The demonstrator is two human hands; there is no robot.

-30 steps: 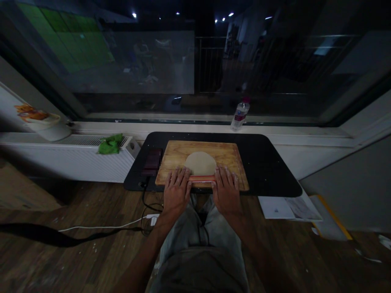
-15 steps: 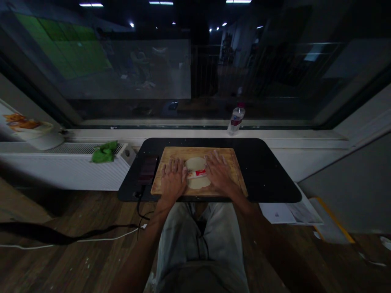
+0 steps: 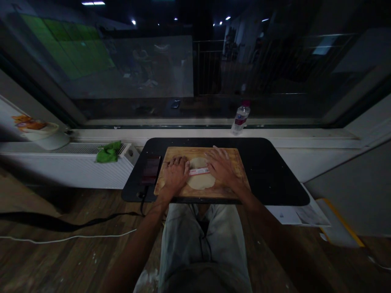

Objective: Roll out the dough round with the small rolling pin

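Observation:
A thin round sheet of pale dough (image 3: 200, 183) lies on a wooden cutting board (image 3: 229, 193). Across it rests a roller with a white and red printed label (image 3: 199, 171); both its ends are hidden under my hands, so its full shape does not show. My left hand (image 3: 176, 173) lies over the left end, palm down, fingers pointing forward and slightly bent. Over the right end lies my right hand (image 3: 221, 165), flat with its fingers spread. Pale flour-like dust shows on the fingers.
The board sits on a black table (image 3: 269, 175), with a phone (image 3: 151, 169) and its cable at left. A water bottle (image 3: 240, 119) stands on the windowsill. Left of the table, a green cloth (image 3: 108, 152) and a white tub (image 3: 50, 136) are on the radiator (image 3: 100, 173).
The roller has turned under my palms: its large red patch has given way to a white strip with small red print. The whole view has shifted slightly.

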